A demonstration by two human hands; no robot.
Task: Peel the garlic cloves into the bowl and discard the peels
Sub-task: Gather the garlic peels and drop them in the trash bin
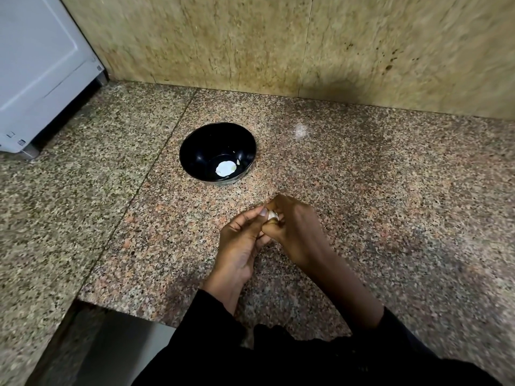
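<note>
While both hands work together low over the counter (362, 190), the garlic clove (272, 215) sits pinched between them, the left hand (239, 243) pressing a thumb on its pale skin and the right hand (295, 227) curled round it from the other side. Just beyond, well within reach, the black bowl (195, 146) waits with something white (225, 168) lying in its bottom and a small pale scrap beside that; whether that is peeled garlic or skin, I cannot tell. So by my reading the job is under way, this clove not yet stripped. No bin for peels shows. Room is generous to the right; on the left the counter's front edge steps back sharply, and a white appliance (41, 65) crowds the far left corner.
</note>
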